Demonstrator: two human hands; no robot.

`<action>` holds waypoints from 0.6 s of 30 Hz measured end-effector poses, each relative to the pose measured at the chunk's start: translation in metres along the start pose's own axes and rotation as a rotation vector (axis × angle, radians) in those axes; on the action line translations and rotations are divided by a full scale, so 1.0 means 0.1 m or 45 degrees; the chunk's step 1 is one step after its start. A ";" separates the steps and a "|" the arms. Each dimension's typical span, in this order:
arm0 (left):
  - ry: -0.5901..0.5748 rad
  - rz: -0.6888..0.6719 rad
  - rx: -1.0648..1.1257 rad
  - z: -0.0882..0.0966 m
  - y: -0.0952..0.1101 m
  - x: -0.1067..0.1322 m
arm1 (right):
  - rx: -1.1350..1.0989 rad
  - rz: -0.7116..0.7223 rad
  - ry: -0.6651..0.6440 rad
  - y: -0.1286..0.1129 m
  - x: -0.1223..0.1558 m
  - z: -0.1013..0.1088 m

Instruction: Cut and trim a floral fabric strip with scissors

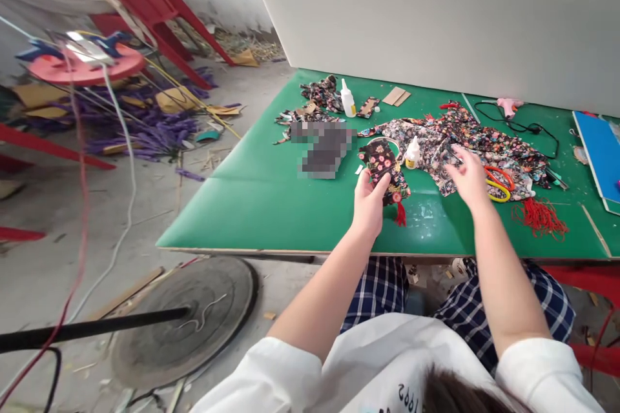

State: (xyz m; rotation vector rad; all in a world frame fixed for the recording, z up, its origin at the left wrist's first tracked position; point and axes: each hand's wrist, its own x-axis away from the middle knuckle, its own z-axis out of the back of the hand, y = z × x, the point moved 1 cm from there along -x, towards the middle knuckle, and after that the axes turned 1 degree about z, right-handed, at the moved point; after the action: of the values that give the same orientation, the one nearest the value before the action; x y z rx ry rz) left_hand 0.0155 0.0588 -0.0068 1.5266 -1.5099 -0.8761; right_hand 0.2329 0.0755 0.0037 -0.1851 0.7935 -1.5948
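My left hand (369,200) grips a small dark floral pouch (382,164) with a red tassel (400,213) hanging from it, just above the green table (261,200). My right hand (467,174) hovers with fingers spread over a large piece of floral fabric (484,139) and holds nothing. A small white glue bottle (413,153) stands between the two hands. Orange and yellow scissors (500,182) lie just right of my right hand.
A taller glue bottle (347,99), fabric scraps (320,93) and a blurred patch sit at the far left of the table. A pink glue gun (508,105) with black cord, a loose red tassel (541,216) and a blue board (600,151) lie at the right. Debris covers the floor at left.
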 end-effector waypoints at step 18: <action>-0.004 -0.039 -0.128 0.01 0.02 0.08 | 0.416 -0.168 0.039 0.85 0.19 0.42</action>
State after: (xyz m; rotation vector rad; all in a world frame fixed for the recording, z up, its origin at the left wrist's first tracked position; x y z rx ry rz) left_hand 0.0143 0.0511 -0.0049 1.4793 -1.4261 -0.9584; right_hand 0.3211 0.0435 -0.0205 0.0240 0.5419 -1.8309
